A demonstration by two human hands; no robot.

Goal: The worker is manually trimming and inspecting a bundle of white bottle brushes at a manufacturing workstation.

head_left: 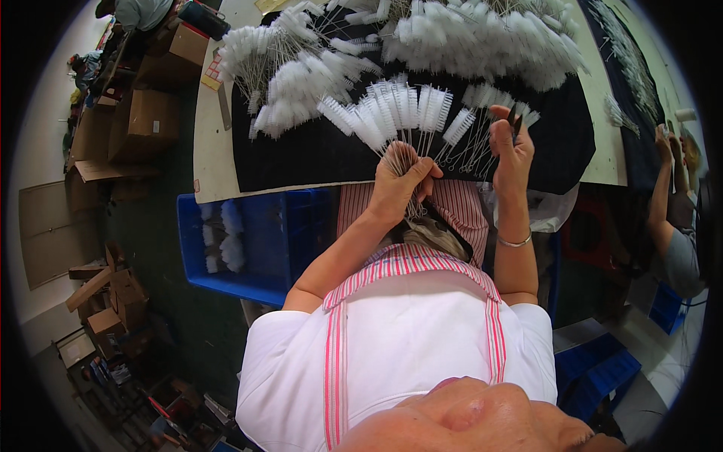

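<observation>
My left hand (401, 175) is closed round the thin wire stems of a bundle of white-bristled tube brushes (403, 109). Their bristle heads fan out away from me over the black cloth, and looped wire ends stick out below my fist. My right hand (514, 151) is raised at the table's edge, its fingers curled round a small dark tool (516, 123) with two pointed tips; its exact kind is hard to make out. Beside that hand, several loose brushes (459, 126) lie on the cloth with their looped ends toward me.
Large heaps of similar brushes (482, 41) cover the far side of the black cloth (301, 162), with another pile (297, 83) at the left. A blue crate (248, 282) holding some brushes stands below the table at left. Cardboard boxes (151, 124) fill the left; another person (670, 203) works at right.
</observation>
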